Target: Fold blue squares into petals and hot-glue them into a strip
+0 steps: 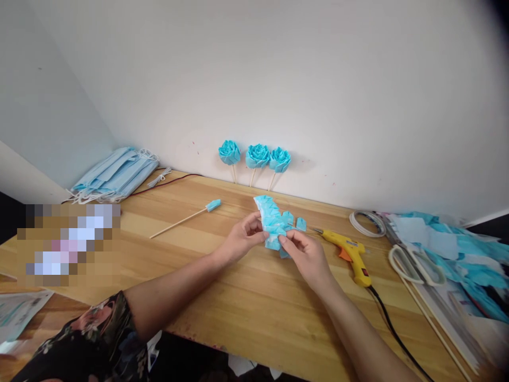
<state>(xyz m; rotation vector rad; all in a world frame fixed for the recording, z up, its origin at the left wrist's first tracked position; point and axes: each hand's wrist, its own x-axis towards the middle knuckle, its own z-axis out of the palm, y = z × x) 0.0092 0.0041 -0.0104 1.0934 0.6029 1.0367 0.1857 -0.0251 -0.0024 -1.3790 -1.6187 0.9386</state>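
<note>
— Where's the blue petal strip (274, 223)?
— Above the wooden table (246, 297), pinched between left hand (240, 239) and right hand (306, 254).
— Beyond?
— One glue gun (350, 253), one tipped stick (185, 218), then three finished roses (256, 156) against the wall.
</note>
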